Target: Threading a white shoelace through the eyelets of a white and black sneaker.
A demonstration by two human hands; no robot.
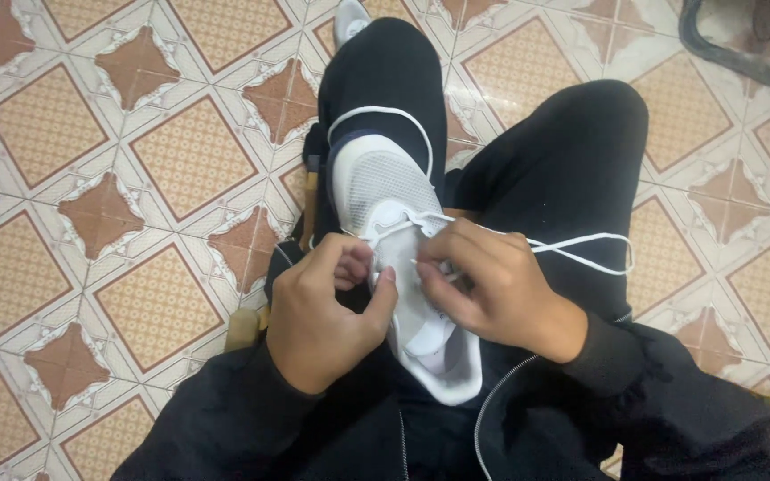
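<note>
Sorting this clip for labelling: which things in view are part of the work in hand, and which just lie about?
In hand:
- left hand
- right hand
- white shoelace
- white shoe

Lying about:
- patterned floor tiles
- dark curved object, top right
- wooden seat edge

Both arms wear black jacket sleeves (225, 410) with snug cuffs; a silver zipper (501, 392) runs down the open front. The legs wear black trousers (572, 160).
</note>
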